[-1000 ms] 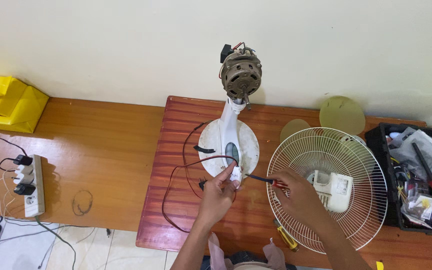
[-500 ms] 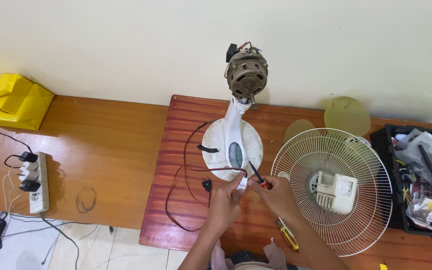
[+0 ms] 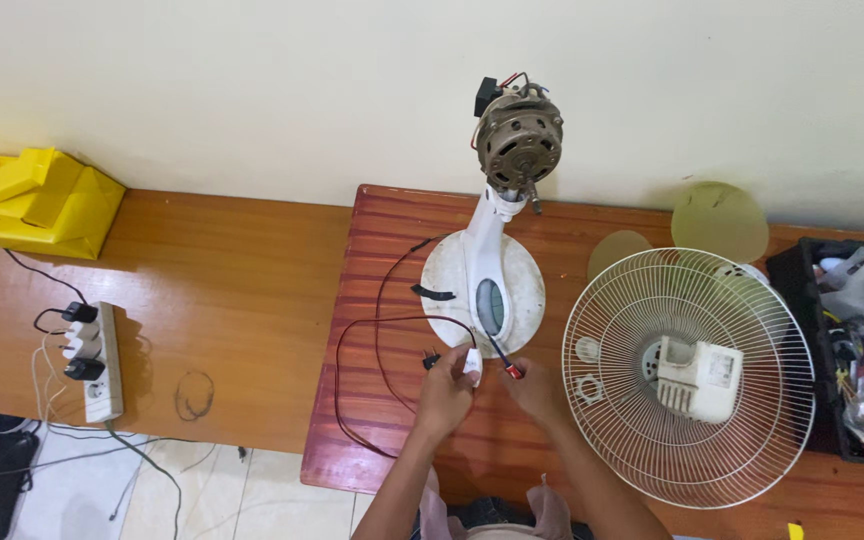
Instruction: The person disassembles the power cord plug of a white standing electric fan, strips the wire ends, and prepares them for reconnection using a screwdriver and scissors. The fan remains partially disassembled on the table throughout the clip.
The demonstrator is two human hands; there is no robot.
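Observation:
A white fan stand with a round base stands on a reddish wooden table, its bare motor at the top. My left hand grips a small white part joined to a black cord at the front of the base. My right hand holds a screwdriver with a red and black handle, its tip pointing toward the base's front opening.
A white wire fan guard with a white housing lies on the right. A black toolbox sits at the far right. To the left are a yellow box and a white power strip with plugs.
Both hands have drawn closer together at the front of the fan base. The right hand has moved left, off the fan guard, bringing the screwdriver to the base.

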